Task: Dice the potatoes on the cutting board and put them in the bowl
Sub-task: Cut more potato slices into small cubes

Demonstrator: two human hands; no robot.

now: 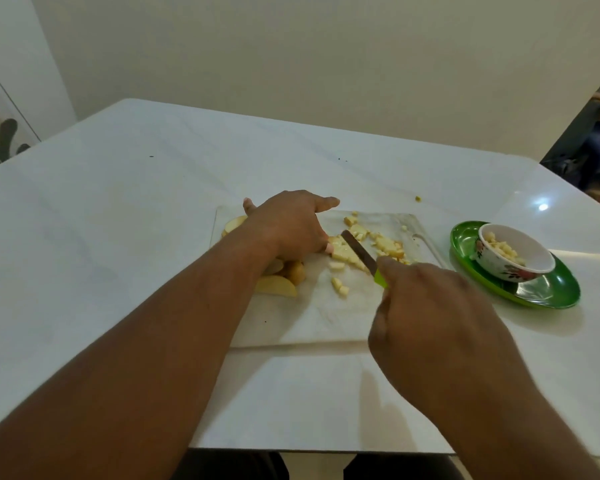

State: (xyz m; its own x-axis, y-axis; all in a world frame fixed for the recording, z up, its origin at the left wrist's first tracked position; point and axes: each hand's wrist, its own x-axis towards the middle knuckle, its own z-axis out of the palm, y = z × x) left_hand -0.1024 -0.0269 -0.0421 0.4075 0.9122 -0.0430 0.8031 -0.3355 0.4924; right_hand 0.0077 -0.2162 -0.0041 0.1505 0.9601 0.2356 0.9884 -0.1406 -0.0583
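Now: left grip (291,226) pins potato (342,251) | right grip (426,306) clenches knife (359,252), blade on it

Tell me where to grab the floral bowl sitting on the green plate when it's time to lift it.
Grip the floral bowl by its rim, from above on the near right side. It sits upright on the green plate, mouth open with diced potato inside, and that side lies away from the cutting board and both hands.

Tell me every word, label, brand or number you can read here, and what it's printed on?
None can be read.
The bowl carries a painted flower pattern, no lettering.
The knife, green plate and cutting board show no print.
The framed picture at far left shows only shapes.
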